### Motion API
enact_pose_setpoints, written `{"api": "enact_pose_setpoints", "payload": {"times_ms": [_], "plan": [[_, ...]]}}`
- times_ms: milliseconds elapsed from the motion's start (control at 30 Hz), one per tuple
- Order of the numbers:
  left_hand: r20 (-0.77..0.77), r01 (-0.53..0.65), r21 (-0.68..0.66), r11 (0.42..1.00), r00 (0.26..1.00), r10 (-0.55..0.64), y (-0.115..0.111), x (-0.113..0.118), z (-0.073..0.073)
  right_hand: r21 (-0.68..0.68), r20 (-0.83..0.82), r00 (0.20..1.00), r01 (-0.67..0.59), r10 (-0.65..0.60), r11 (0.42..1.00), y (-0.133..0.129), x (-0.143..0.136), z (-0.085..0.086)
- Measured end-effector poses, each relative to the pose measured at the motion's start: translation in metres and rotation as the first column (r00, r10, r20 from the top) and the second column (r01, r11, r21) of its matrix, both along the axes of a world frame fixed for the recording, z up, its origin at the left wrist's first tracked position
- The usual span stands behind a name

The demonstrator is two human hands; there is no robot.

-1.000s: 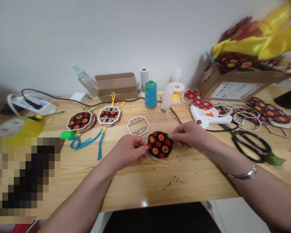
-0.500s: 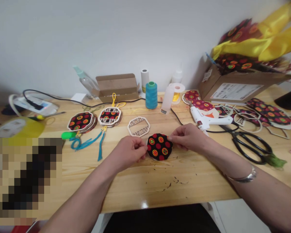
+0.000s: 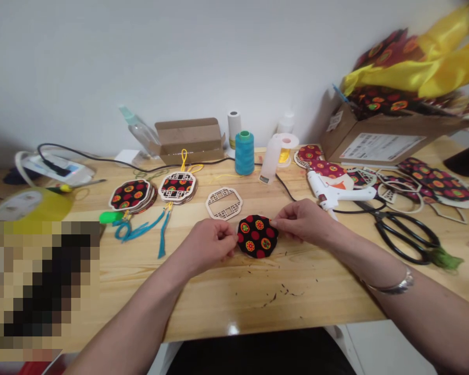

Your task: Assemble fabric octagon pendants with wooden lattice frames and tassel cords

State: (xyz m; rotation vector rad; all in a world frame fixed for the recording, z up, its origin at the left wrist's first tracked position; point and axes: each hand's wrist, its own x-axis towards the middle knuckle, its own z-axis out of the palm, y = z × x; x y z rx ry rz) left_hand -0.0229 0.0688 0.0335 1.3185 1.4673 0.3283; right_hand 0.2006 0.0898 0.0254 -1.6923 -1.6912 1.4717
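Black scissors (image 3: 406, 237) right; white glue gun (image 3: 336, 193) behind; teal thread spool (image 3: 244, 152) beyond.

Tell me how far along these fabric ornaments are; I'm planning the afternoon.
Done: two tasselled ornaments lie at the left. In hand: left hand and right hand pinch a fabric disc, with a bare wooden frame behind it. Left: more fabric pieces at the right.

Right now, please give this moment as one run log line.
left hand: pinches fabric disc left edge | right hand: pinches its right edge | disc: on table, near wooden frame
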Motion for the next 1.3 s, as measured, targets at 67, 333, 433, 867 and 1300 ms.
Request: {"api": "enact_pose_setpoints", "payload": {"times_ms": [67, 333, 433, 867, 1300], "plan": [[0.001, 0.005, 0.007, 1.0, 1.0, -0.005, 0.0, -0.001, -0.001, -0.003, -0.001, 1.0, 0.001, -0.001, 1.0, 0.0, 0.0, 0.0], [-0.012, 0.01, 0.008, 1.0, 1.0, -0.01, 0.0, 0.0, 0.002, -0.027, 0.002, 1.0, 0.016, -0.016, 0.999, 0.0, -0.002, 0.006], [-0.008, 0.008, 0.009, 1.0, 1.0, -0.008, 0.0, 0.0, 0.001, -0.017, 0.007, 1.0, 0.008, -0.008, 1.0, 0.0, -0.002, 0.005], [-0.003, 0.006, 0.005, 1.0, 1.0, -0.006, 0.0, 0.001, 0.0, -0.01, 0.018, 1.0, 0.004, -0.004, 1.0, 0.0, -0.002, 0.006], [0.371, 0.037, -0.086, 0.996, 0.928, -0.002, 0.0, -0.009, 0.01, -0.194, -0.481, 0.875, -0.178, 0.065, 0.965, -0.003, 0.009, 0.019]]}}
